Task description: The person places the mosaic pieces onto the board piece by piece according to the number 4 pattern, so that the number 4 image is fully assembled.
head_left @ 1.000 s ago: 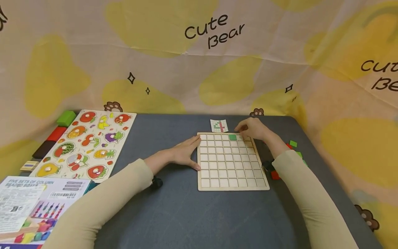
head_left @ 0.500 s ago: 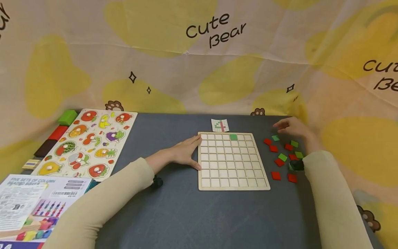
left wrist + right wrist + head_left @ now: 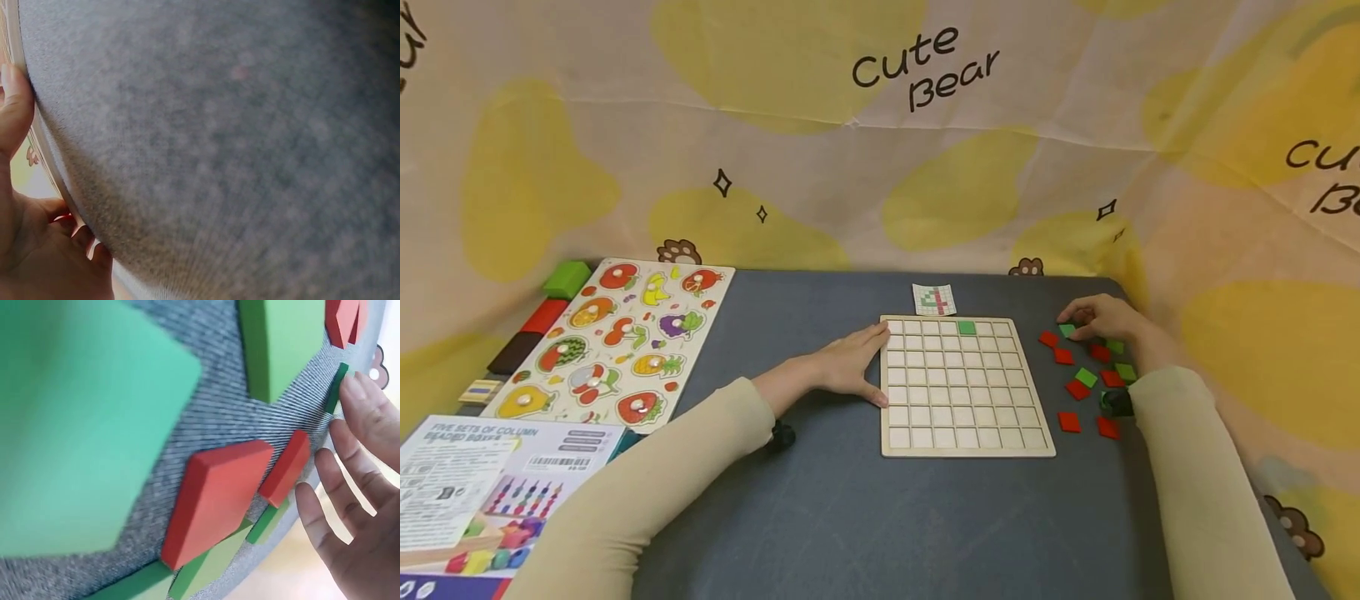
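Observation:
My left hand (image 3: 850,364) rests on the left edge of a wooden grid board (image 3: 892,448), thumb and fingers spread along its rim. In the left wrist view, the left hand (image 3: 37,250) touches the board's edge. One green square tile (image 3: 967,328) sits in a top-row cell. Right of the board, my right hand (image 3: 1108,321) pinches a green tile (image 3: 1067,331) lying on the table between thumb and index finger. The right wrist view shows the thumb of the right hand (image 3: 369,469) against that tile (image 3: 337,387); the index finger is hidden there.
Loose red tiles (image 3: 1069,422) and green tiles (image 3: 1086,378) lie right of the board. A small pattern card (image 3: 934,299) lies behind it. At left are a fruit puzzle board (image 3: 647,329), a printed box (image 3: 565,475) and coloured blocks (image 3: 567,279).
My right hand has moved from the board's top right corner to the loose tiles, then down onto a green one. The left hand has stayed on the board.

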`<state>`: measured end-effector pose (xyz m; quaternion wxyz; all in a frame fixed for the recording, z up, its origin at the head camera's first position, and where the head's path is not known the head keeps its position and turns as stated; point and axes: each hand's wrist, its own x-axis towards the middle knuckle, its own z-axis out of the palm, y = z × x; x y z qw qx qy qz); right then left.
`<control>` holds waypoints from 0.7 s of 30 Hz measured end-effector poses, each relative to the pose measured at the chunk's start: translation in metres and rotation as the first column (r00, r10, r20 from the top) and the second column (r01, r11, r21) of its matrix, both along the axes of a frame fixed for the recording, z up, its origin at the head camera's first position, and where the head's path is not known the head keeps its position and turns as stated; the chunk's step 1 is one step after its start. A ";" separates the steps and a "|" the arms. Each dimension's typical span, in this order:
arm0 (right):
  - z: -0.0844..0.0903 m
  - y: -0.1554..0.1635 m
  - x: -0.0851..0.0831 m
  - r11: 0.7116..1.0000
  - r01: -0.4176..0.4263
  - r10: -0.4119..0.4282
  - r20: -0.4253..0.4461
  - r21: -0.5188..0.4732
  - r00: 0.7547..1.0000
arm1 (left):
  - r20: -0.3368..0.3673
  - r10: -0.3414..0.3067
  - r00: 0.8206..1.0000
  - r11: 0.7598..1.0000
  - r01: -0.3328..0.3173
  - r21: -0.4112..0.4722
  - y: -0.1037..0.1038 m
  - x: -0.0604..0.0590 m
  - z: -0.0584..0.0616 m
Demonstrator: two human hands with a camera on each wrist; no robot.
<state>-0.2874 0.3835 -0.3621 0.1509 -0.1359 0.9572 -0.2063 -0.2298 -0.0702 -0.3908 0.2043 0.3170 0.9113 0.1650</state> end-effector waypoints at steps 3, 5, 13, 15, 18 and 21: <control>-0.001 -0.002 0.000 0.999 0.021 -0.020 -0.022 0.035 1.000 | -0.001 -0.002 1.000 1.000 0.002 0.000 0.000 0.000 -0.001; -0.001 -0.004 0.000 0.998 0.030 -0.028 -0.040 0.054 0.999 | -0.005 -0.004 1.000 1.000 0.004 -0.002 -0.001 0.000 -0.002; 0.008 -0.028 0.000 0.994 0.112 -0.113 -0.111 -0.008 0.987 | -0.028 0.002 1.000 1.000 -0.002 -0.023 0.000 -0.002 -0.003; 0.009 -0.042 -0.001 0.990 0.123 -0.130 -0.115 -0.062 0.985 | -0.049 0.010 0.999 0.999 -0.012 -0.035 0.001 -0.002 -0.003; 0.010 -0.067 0.000 0.986 0.112 -0.126 -0.108 -0.126 0.986 | -0.080 0.024 0.996 0.998 -0.028 -0.052 0.003 -0.002 -0.002; 0.010 -0.093 0.001 0.985 0.058 -0.076 -0.106 -0.162 0.991 | -0.097 0.038 0.995 0.997 -0.044 -0.062 0.005 -0.002 -0.001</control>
